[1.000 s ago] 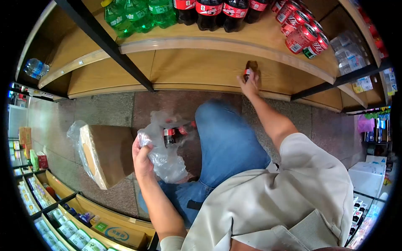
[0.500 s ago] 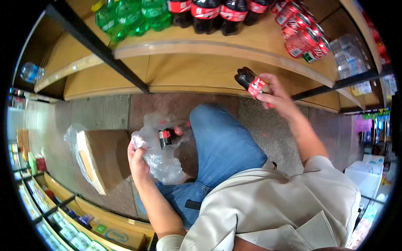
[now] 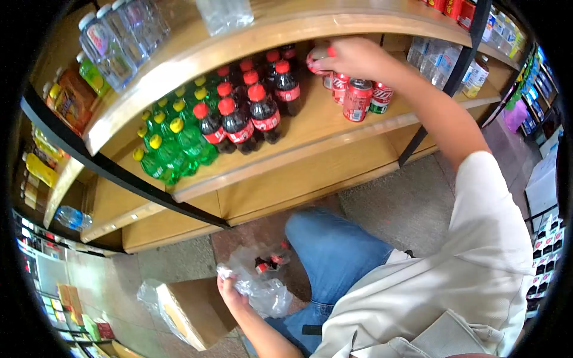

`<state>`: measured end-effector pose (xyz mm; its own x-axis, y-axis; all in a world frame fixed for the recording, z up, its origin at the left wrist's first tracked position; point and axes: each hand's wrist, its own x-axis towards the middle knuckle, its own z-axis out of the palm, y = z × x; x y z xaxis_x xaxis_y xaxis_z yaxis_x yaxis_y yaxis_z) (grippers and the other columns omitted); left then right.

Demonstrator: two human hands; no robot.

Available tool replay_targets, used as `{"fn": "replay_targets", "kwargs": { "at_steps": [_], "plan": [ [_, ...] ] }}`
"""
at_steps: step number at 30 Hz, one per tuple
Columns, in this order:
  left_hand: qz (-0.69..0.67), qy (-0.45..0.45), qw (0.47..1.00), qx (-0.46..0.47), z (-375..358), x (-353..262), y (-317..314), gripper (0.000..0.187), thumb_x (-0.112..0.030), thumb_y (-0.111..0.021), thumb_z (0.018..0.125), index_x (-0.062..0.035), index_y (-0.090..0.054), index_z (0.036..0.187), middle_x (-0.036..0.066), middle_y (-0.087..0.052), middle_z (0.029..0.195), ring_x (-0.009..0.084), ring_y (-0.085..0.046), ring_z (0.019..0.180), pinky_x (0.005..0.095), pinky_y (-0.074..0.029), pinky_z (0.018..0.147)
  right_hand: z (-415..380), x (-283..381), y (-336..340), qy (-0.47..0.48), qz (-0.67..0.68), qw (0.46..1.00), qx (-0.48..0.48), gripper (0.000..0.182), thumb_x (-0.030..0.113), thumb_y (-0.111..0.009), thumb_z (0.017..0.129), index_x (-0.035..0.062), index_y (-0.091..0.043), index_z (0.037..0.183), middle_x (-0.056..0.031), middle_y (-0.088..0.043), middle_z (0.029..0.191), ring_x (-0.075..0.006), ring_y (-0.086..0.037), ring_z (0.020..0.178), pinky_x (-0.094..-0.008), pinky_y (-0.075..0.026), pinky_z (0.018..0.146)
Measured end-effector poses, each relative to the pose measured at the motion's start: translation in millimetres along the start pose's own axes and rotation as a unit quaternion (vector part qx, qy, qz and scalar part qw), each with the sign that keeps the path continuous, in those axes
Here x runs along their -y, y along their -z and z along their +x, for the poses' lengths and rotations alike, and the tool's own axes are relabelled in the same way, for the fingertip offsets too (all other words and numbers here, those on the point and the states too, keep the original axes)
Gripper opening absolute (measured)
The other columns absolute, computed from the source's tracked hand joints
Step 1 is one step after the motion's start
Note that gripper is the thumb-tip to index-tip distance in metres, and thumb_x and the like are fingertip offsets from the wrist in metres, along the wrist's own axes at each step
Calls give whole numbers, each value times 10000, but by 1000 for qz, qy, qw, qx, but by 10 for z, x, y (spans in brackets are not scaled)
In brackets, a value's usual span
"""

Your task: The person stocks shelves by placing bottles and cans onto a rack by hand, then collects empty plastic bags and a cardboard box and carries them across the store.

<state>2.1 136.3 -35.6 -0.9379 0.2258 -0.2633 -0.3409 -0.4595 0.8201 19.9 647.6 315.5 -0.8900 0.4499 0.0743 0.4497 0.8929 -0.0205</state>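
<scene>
My right hand [image 3: 334,56] reaches over the middle shelf, behind the red cans [image 3: 357,100], with its fingers round a cola bottle [image 3: 319,61] that is mostly hidden. To its left stand rows of cola bottles [image 3: 264,113] with red caps, and beside them green bottles [image 3: 179,149] with yellow caps. Down by the floor, my left hand [image 3: 231,286] pinches the edge of a clear plastic bag [image 3: 262,292]. Small cola bottles [image 3: 268,263] lie in the bag's opening, next to my bent knee.
An open cardboard box [image 3: 200,310] with plastic film is on the floor at lower left. The upper shelf [image 3: 286,33] overhangs my right hand and carries clear bottles [image 3: 113,42]. A black shelf post [image 3: 441,95] stands right of the cans.
My right hand has moved up and forward with the cola bottle, from above the floor to the middle shelf. The view has tilted up. My left hand still holds the bag.
</scene>
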Motion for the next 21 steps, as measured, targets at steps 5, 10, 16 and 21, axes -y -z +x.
{"fn": "replay_targets", "kwargs": {
  "at_steps": [5, 10, 16, 21],
  "plan": [
    [-10, -7, 1000, 13, -106, -110, -216, 300, -10, -581, 733, -27, -595, 1031, 37, -627, 882, 155, -623, 776, 296, -533, 707, 1548, -406, -831, 141, 188, 966, -104, 661, 470, -712, 801, 17, -573, 1261, -215, -632, 1210, -362, -612, 1089, -433, -469, 990],
    [-6, -2, 1000, 20, -219, -179, -329, 277, 3, -547, 723, 1, -586, 998, 71, -632, 906, 173, -634, 797, 304, -540, 739, 1716, -315, -808, 85, 132, 984, -81, 508, 368, -694, 834, 34, -612, 1207, -187, -654, 1178, -341, -639, 1009, -420, -498, 915],
    [-5, -26, 999, 35, -120, -70, -59, 433, -21, -586, 720, 34, -577, 1149, 91, -650, 985, 200, -651, 878, 321, -540, 804, 1092, -512, -368, 17, 23, 991, -127, 331, 247, -673, 873, 55, -660, 1142, -154, -680, 1140, -317, -672, 913, -405, -533, 825],
    [67, -7, 997, 30, -356, -195, -49, 535, -90, -643, 699, 39, -581, 1214, 80, -664, 1059, 166, -640, 929, 281, -496, 840, -201, 878, -649, 159, 84, 982, -58, 225, 96, -555, 904, 11, -646, 1091, -161, -684, 971, -331, -664, 909, -418, -531, 834]
  ]
}}
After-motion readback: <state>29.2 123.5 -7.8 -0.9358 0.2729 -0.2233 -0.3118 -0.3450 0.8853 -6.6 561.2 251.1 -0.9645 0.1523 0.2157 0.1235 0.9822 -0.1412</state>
